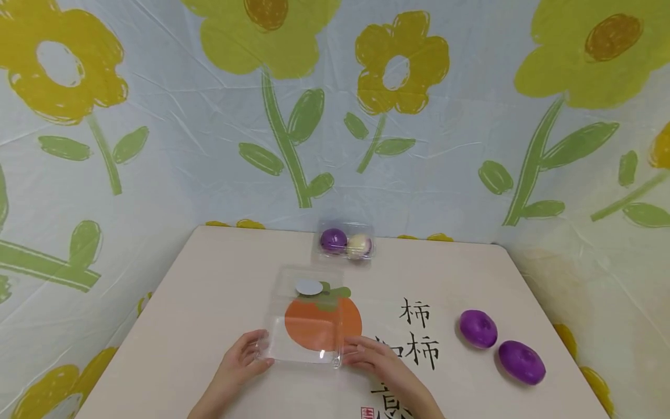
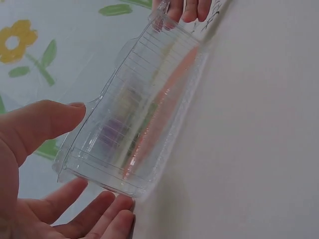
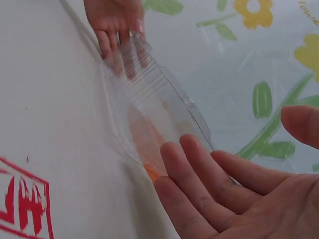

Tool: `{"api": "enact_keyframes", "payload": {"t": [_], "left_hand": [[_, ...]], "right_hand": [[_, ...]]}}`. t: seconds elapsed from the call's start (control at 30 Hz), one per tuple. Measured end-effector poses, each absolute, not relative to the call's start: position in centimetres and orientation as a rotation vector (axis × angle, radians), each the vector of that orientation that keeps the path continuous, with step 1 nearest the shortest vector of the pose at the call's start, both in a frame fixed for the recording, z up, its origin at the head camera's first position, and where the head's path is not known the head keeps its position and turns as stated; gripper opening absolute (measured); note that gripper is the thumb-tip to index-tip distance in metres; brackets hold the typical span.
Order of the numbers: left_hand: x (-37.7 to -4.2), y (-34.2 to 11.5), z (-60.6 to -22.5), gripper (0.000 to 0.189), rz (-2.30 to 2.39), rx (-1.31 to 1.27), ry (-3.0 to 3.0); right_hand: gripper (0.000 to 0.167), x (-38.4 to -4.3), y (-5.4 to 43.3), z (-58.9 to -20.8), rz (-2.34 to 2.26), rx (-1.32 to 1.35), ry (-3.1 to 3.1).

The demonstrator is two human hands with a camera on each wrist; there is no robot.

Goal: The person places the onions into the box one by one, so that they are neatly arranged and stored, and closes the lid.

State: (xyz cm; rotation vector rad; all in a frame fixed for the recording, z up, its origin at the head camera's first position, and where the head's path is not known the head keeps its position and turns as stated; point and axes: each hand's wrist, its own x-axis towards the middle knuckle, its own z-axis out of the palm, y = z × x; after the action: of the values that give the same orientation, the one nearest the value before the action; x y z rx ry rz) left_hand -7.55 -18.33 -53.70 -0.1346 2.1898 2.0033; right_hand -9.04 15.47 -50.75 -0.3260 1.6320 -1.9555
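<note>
A clear plastic box [image 1: 309,334] lies in front of me over the orange persimmon print, which shows through it. A white oval label [image 1: 309,287] sits on its far part. My left hand [image 1: 242,358] holds the left end; in the left wrist view the thumb [image 2: 55,119] is at the rim and the fingers are at the underside. Along the right side, my right hand [image 1: 379,364] touches the box with nearly straight fingers [image 3: 192,186], its thumb standing away. Whether the lid is raised, I cannot tell.
Toward the back stands another clear box [image 1: 345,226] with a purple round thing [image 1: 333,240] and a cream one [image 1: 359,247] inside. Two purple, onion-like rounds [image 1: 478,329] lie at the right. Flower-printed cloth [image 1: 445,174] hangs around the table [image 1: 209,279].
</note>
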Motion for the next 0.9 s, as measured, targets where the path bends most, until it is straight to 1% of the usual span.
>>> {"api": "enact_keyframes", "payload": {"t": [0.17,0.33,0.63,0.9], "left_hand": [[-7.6,-16.7,-53.7,0.062,1.986,-0.03,2.211],[-7.7,-15.0,-53.9,0.06,1.988,-0.008,2.233],[-7.9,-12.8,-53.9,0.064,1.992,0.033,2.237],[-8.3,-11.4,-54.2,0.062,2.002,0.103,2.224]], "right_hand": [[0.05,-8.6,17.6,-50.9,-1.952,-0.332,1.661],[0.049,-8.6,19.3,-50.9,-1.948,-0.351,1.666],[0.056,-8.8,21.4,-50.8,-1.966,-0.321,1.686],[0.052,-9.0,22.9,-51.3,-1.989,-0.359,1.711]]}}
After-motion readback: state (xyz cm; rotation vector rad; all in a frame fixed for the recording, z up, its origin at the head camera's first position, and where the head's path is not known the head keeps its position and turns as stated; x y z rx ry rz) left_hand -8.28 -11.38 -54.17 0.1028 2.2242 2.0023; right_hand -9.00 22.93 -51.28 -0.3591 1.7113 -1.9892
